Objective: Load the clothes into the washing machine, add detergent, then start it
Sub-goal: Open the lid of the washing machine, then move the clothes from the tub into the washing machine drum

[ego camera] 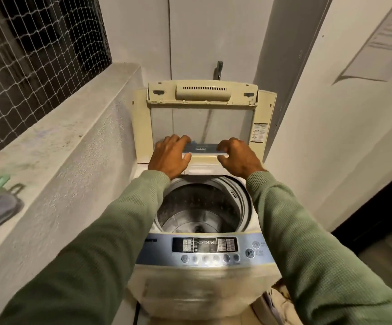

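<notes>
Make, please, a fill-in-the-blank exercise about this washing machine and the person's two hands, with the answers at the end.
1. The lid of the washing machine stands ____.
2. The left hand and the right hand each hold the lid, and both sleeves are ____ in colour.
3. The drum is ____ of clothes.

Missing words: open; green; empty.

L hand (pixel 170 157), R hand (pixel 237 158), both stretched fwd, fingers curled on lid (pixel 202 118) edge
</notes>
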Action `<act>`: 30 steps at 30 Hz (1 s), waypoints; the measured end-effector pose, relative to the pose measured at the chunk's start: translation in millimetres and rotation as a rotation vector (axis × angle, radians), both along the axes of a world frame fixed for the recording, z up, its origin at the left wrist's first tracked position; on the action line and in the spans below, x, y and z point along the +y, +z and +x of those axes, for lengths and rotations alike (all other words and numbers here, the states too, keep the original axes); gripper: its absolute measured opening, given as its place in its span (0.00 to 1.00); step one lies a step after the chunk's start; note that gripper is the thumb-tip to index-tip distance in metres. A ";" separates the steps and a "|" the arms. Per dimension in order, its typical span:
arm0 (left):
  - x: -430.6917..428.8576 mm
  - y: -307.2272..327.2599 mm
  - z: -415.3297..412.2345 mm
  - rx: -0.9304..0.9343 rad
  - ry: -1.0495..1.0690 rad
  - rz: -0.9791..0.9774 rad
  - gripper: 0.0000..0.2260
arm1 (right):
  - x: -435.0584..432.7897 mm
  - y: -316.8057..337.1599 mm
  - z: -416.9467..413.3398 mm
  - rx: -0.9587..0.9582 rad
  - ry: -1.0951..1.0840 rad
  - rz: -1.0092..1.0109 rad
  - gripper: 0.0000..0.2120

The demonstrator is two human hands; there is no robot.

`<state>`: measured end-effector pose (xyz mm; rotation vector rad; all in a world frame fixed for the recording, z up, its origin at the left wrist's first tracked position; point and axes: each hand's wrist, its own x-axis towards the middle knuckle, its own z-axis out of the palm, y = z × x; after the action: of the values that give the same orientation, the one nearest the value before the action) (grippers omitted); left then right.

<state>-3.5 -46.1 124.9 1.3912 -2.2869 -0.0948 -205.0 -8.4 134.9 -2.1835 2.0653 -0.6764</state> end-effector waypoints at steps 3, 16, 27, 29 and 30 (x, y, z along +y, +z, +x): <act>17.5 -8.4 -4.0 0.005 0.001 0.021 0.18 | 19.2 -5.3 0.1 -0.014 -0.018 0.037 0.12; 72.3 -24.2 -66.1 -0.008 0.003 0.099 0.17 | 70.3 -12.6 -50.8 -0.061 -0.067 0.079 0.14; 126.2 -54.1 -204.6 -0.112 -0.117 0.168 0.17 | 141.4 -51.2 -169.4 -0.203 -0.207 0.220 0.13; 140.9 -63.1 -232.0 -0.119 -0.155 0.190 0.17 | 157.3 -65.7 -200.0 -0.234 -0.265 0.250 0.13; 147.5 -67.9 -243.7 -0.132 -0.175 0.206 0.17 | 165.0 -73.1 -213.0 -0.255 -0.292 0.266 0.13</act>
<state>-247.2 101.4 57.1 1.3262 -2.5676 -0.3098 -417.9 156.7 61.8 -1.5874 2.2069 -0.6200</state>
